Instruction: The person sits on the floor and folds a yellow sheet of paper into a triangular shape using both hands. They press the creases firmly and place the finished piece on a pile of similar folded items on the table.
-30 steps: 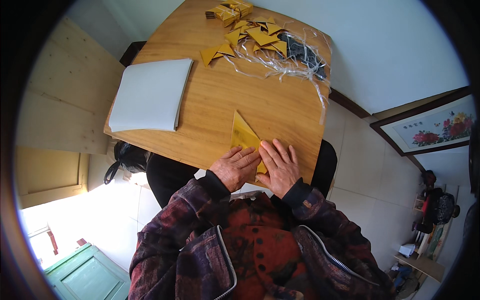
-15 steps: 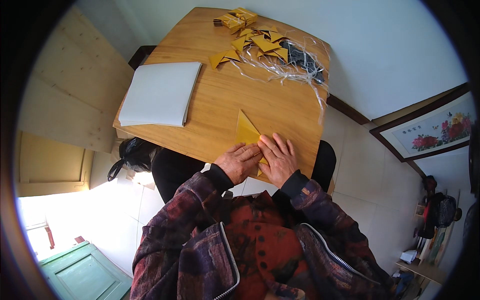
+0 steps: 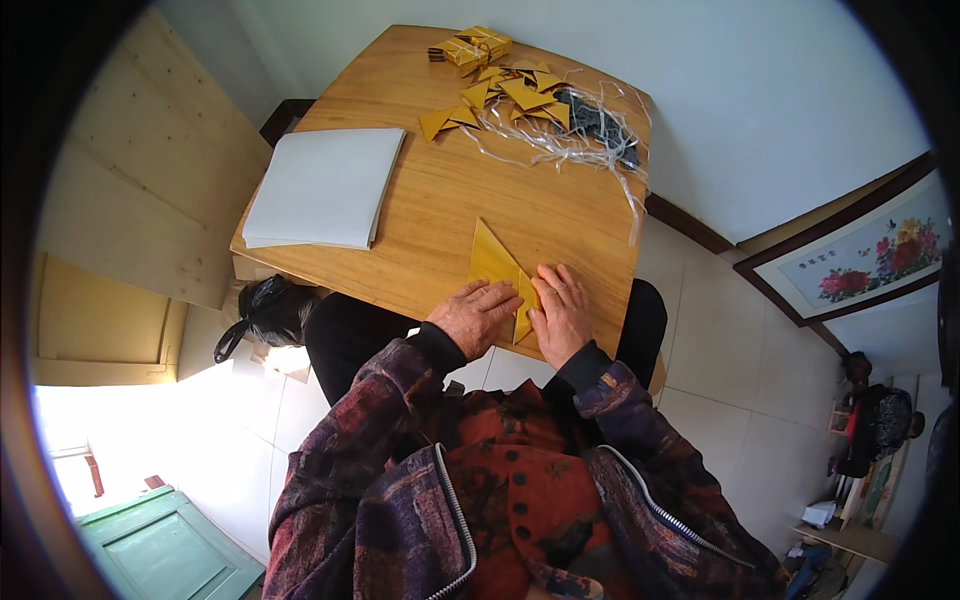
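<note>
Gold paper (image 3: 489, 256), folded to a sharp point, lies under the flat left hand (image 3: 475, 316), flattened right hand (image 3: 563, 313) alongside.

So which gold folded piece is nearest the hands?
The gold piece at the near edge of the table, partly under the left hand; other pieces lie toward the far end.

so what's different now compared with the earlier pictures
The right hand has slid slightly right, baring more of the gold paper between it and the left hand, which stays on the paper. Whether the right still touches it is hard to tell. The white sheets and folded gold pieces lie as before.
</note>
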Demonstrator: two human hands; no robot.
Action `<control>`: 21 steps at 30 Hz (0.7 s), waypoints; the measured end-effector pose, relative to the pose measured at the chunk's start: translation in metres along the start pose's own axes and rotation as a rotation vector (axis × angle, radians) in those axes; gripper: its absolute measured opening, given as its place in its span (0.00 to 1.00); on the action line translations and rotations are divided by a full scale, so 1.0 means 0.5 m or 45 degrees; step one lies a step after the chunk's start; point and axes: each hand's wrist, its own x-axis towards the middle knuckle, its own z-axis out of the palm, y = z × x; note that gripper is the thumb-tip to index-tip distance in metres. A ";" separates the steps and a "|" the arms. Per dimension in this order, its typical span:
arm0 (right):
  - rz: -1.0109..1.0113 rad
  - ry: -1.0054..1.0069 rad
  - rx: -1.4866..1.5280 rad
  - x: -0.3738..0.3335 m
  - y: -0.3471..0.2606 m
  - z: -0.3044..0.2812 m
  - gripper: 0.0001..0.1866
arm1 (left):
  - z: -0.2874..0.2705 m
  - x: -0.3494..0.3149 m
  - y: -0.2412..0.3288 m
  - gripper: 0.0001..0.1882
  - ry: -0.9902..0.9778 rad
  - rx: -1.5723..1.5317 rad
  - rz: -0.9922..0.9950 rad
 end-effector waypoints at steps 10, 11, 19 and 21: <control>-0.006 -0.019 -0.031 0.000 -0.004 0.000 0.25 | -0.009 0.003 0.006 0.24 -0.015 -0.017 -0.037; -0.005 -0.020 -0.038 -0.001 -0.005 0.001 0.26 | -0.009 0.004 0.005 0.24 -0.034 0.001 -0.030; -0.047 -0.024 -0.060 -0.002 -0.013 -0.004 0.28 | -0.009 0.008 0.005 0.25 -0.081 0.050 -0.018; -0.120 -0.029 -0.096 -0.009 -0.018 -0.007 0.31 | -0.010 0.009 0.005 0.25 -0.104 0.021 -0.065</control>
